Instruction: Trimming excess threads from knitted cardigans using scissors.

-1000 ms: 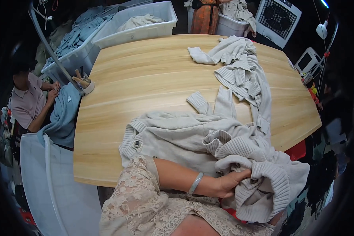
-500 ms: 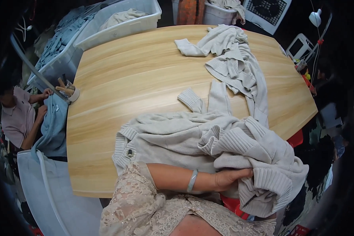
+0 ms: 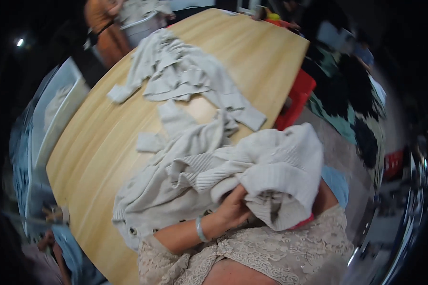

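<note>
My left hand [image 3: 234, 209] was closed around a fold of the pale, ribbed-knit cardigan [image 3: 214, 171], fingers tucked into the cloth beside its thick ribbed edge. The cardigan lay along the near side of the bench [image 3: 97, 180], its dark buttons [image 3: 133, 232] toward me and its right end bunched up beyond the bench edge. My right forearm [image 3: 324, 197] ran in behind that bunch, hiding my right hand, so I couldn't tell what it gripped. A second pale knit garment [image 3: 190, 78] lay crumpled farther off.
</note>
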`<state>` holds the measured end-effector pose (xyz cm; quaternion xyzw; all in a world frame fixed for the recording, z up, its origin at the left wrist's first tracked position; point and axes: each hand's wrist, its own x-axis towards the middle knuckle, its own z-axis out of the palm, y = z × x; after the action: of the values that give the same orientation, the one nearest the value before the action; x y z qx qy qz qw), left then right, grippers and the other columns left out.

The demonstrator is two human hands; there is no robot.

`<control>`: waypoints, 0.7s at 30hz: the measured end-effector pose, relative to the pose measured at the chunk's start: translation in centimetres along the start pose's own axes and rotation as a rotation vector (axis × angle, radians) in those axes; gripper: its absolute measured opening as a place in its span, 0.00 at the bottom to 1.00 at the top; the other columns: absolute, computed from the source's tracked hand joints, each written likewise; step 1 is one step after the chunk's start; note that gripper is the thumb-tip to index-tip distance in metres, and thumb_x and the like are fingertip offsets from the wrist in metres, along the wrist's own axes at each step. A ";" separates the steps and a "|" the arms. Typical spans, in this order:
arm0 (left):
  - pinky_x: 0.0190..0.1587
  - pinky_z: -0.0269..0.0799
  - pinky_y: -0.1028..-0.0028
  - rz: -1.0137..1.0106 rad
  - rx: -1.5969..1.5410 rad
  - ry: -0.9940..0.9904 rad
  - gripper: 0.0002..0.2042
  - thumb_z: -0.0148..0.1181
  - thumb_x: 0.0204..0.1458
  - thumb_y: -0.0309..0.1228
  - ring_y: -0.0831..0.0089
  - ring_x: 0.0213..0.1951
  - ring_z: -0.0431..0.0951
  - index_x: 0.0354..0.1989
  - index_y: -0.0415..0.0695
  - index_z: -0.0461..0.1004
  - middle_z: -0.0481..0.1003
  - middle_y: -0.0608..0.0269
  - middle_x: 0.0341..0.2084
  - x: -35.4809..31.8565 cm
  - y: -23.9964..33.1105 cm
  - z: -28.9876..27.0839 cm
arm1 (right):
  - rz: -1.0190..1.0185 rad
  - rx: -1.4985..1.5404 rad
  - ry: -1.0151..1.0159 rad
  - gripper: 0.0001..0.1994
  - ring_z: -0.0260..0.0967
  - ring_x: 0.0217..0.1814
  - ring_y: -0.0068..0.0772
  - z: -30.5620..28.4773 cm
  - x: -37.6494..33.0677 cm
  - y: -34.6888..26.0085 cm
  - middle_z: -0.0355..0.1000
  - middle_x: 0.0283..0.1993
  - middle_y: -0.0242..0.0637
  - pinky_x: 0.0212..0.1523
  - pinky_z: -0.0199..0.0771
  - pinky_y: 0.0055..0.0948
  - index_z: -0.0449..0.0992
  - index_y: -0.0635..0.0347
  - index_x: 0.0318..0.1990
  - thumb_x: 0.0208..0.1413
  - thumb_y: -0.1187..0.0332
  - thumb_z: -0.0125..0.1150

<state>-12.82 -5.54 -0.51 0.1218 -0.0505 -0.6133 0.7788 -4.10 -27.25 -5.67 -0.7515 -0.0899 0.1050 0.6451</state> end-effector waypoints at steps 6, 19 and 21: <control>0.67 0.59 0.58 0.001 0.205 0.191 0.29 0.49 0.62 0.49 0.61 0.62 0.66 0.65 0.42 0.60 0.66 0.58 0.62 -2.1 0.4 0.3 | 0.041 0.133 0.253 0.15 0.72 0.37 0.20 -0.6 -10.7 2.5 0.73 0.39 0.32 0.33 0.75 0.24 0.75 0.62 0.47 0.55 0.65 0.67; 0.60 0.68 0.60 0.125 0.280 0.470 0.19 0.51 0.58 0.42 0.63 0.52 0.73 0.53 0.44 0.71 0.75 0.62 0.49 -5.0 2.3 -2.4 | 0.079 0.406 0.201 0.13 0.74 0.32 0.18 3.3 -16.3 6.2 0.77 0.33 0.31 0.27 0.77 0.22 0.77 0.62 0.43 0.54 0.64 0.68; 0.56 0.72 0.62 0.206 0.319 0.528 0.18 0.50 0.57 0.40 0.65 0.51 0.74 0.52 0.43 0.71 0.76 0.62 0.47 -5.2 2.7 -1.3 | 0.071 0.453 0.174 0.13 0.75 0.31 0.18 4.2 -16.6 5.0 0.77 0.32 0.31 0.26 0.77 0.22 0.78 0.62 0.42 0.54 0.64 0.68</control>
<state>-11.19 0.23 -0.72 0.3916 0.0458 -0.4626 0.7941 -21.18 -28.52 -10.57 -0.5964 0.0181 0.0800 0.7985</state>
